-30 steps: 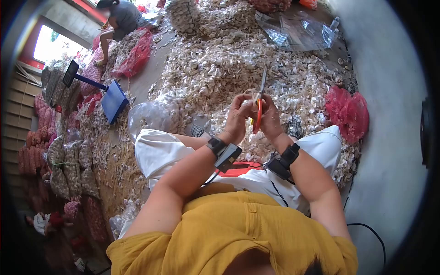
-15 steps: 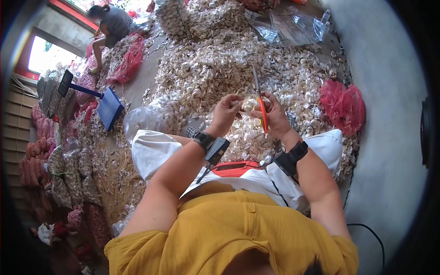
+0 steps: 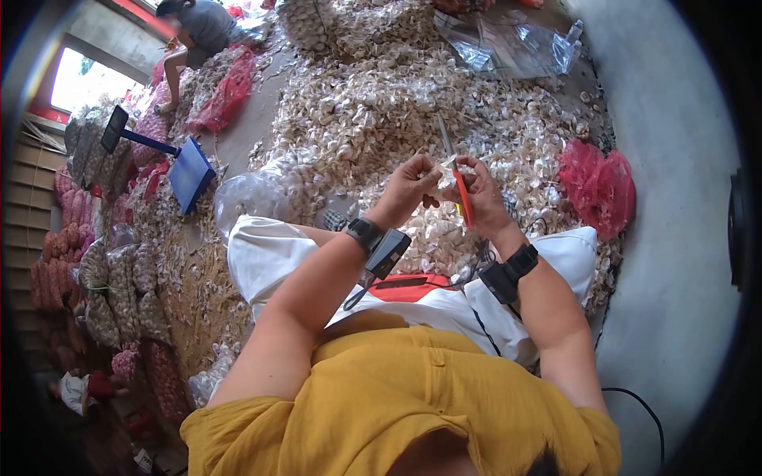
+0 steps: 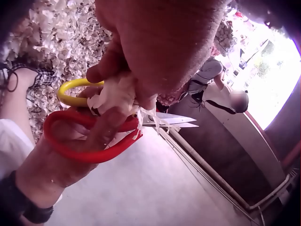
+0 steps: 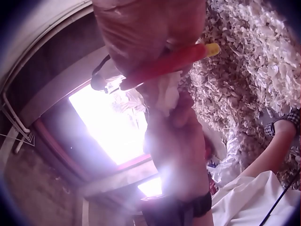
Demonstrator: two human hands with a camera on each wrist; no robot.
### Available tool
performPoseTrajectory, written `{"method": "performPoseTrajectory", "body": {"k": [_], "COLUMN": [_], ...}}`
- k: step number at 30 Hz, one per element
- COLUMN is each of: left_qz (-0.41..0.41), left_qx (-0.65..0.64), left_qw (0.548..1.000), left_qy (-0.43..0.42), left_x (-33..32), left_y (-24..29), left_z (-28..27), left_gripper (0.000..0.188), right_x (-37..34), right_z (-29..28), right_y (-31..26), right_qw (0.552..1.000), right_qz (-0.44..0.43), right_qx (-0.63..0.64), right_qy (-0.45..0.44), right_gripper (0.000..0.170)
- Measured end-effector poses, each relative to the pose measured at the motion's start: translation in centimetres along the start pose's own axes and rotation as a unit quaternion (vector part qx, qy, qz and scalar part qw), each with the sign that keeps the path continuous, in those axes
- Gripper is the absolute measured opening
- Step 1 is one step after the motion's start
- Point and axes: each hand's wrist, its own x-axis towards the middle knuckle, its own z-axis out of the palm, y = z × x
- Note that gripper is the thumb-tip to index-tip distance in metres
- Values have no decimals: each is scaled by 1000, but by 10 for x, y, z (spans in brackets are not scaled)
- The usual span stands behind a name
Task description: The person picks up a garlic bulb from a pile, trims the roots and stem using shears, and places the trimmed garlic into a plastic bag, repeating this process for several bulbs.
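Scissors (image 3: 465, 200) with red and yellow handles lie in my right hand (image 3: 487, 202), their blades pointing away from my body. My left hand (image 3: 408, 189) is just left of them, its fingers curled. In the left wrist view, a pale garlic bulb (image 4: 118, 94) with dangling roots is pinched by the left fingers, and the right thumb presses against it. The silver blades (image 4: 176, 120) stick out beyond the bulb. From the right wrist, the red handle (image 5: 164, 67) crosses in front of my right hand, partly covering the garlic.
A broad heap of garlic and skins (image 3: 357, 111) spreads ahead. Right of it lies a red mesh bag (image 3: 597, 189) beside the pale wall (image 3: 667, 238). To the left are clear plastic (image 3: 250, 198), a blue scale (image 3: 190, 176) and filled sacks (image 3: 119, 293); another person (image 3: 205, 30) sits farther off.
Since a second ago my hands have moved somewhat apart, then slightly closer again. The scissors have tilted, with their tips now farther left. The bulb seen between the hands earlier is less visible from the head.
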Motion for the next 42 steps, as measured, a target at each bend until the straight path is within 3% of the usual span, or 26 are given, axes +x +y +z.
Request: {"method": "performPoseTrajectory", "body": {"k": [9,12,15,17,18,21,22,26,29,32,35,36,38,39,41,42], "left_qz": [-31,-13,23,-24,36,82,81,62,122,152,128,128,-20,-21,118,145], "left_qx": [13,66,61,135,187,288,254,210,325,454,465,465,208,208,240,320], "left_qw": [998,991,994,989,980,951,962,973,935,878,872,872,974,974,963,936], "left_qy": [55,115,85,-55,-65,-72,-61,-78,-67,20,87,87,86,85,22,4], "left_x": [-2,-4,-12,-14,-13,-6,-6,-5,-5,-8,-7,-8,-12,-13,-15,-17], "left_y": [-40,-48,-22,5,1,3,5,6,8,3,-8,-7,-3,-3,-3,6], "left_z": [-28,-35,-31,-25,-22,-26,-23,-24,-21,-9,-8,-9,-13,-15,-18,-18], "left_gripper": [11,23,36,40,30,18,8,6,7,14,13,13,16,16,16,20], "right_x": [-5,-1,0,0,-1,-2,-2,-4,-4,-4,-6,-6,-6,-6,-6,-5], "right_z": [10,4,-2,1,3,6,6,0,0,1,7,8,7,5,3,2], "right_y": [-15,-11,1,-2,-3,-8,-8,-6,-2,0,-6,-10,-19,-19,-19,-18], "right_qw": [997,995,993,994,994,993,993,988,988,990,992,992,991,991,991,991], "right_qz": [57,61,52,69,70,92,88,102,104,87,80,80,93,93,107,107], "right_qx": [-36,-63,-102,-77,-77,-55,-59,-77,-83,-90,-81,-82,-88,-88,-71,-71], "right_qy": [-48,-45,-31,-25,-28,-48,-57,-83,-73,-63,-51,-51,-43,-42,-44,-45], "right_gripper": [68,69,68,66,66,64,63,67,67,64,66,66,67,67,67,67]}}
